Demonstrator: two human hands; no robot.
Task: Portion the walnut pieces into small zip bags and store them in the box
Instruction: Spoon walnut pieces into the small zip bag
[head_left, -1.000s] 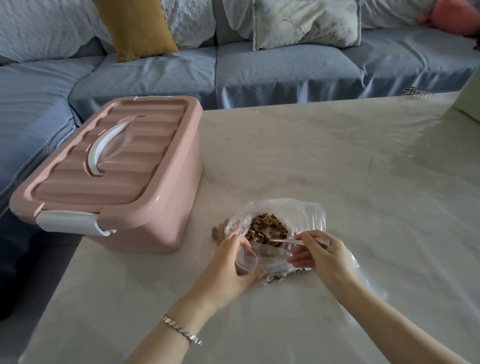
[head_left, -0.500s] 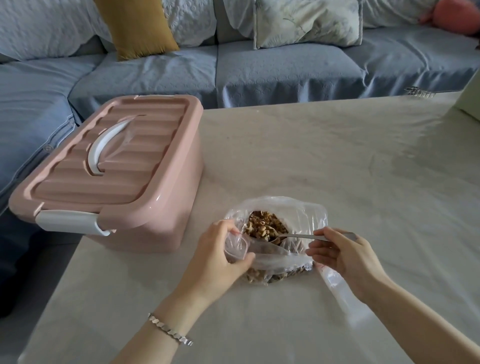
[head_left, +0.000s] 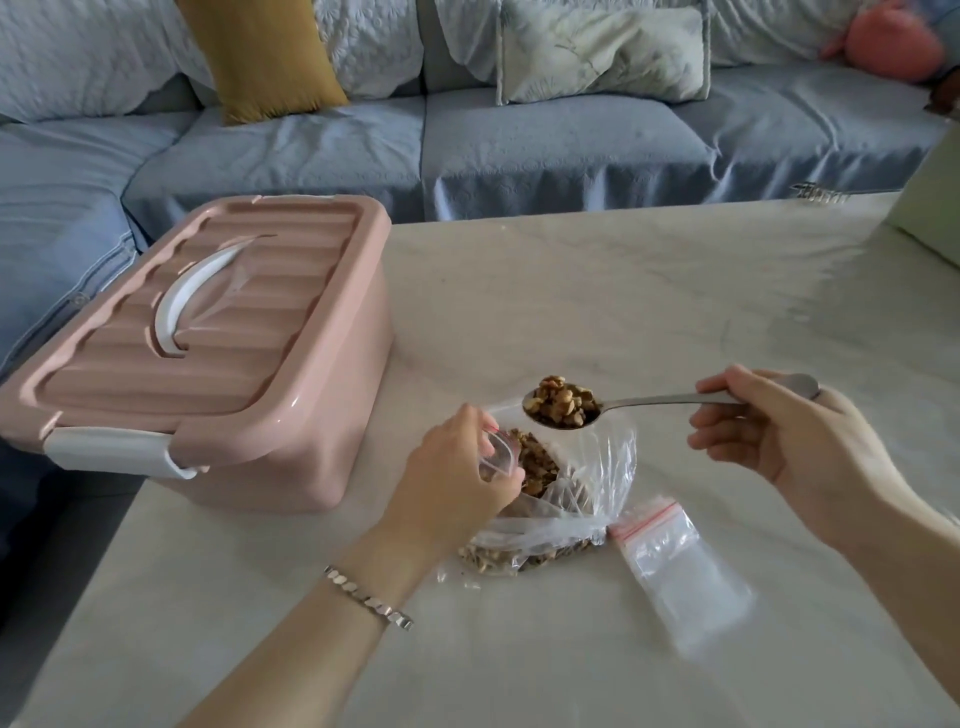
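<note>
Filling step, frame centre: right hand (head_left: 789, 452) pinches spoon (head_left: 660, 400) heaped with walnut pieces (head_left: 563, 402); left hand (head_left: 452, 478) curls round small zip bag (head_left: 501, 458), mouth open. Next: tip spoonful in, judged

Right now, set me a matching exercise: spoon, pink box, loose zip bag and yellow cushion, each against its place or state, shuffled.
Things:
1. spoon
2. pink box
3. loose zip bag
4. yellow cushion

Places or states:
A. lid on
B. leaning on the sofa
C. heaped with walnut pieces, held in the right hand
D. lying flat on the table

Pairs: 1-C, 2-A, 3-D, 4-B.
</note>
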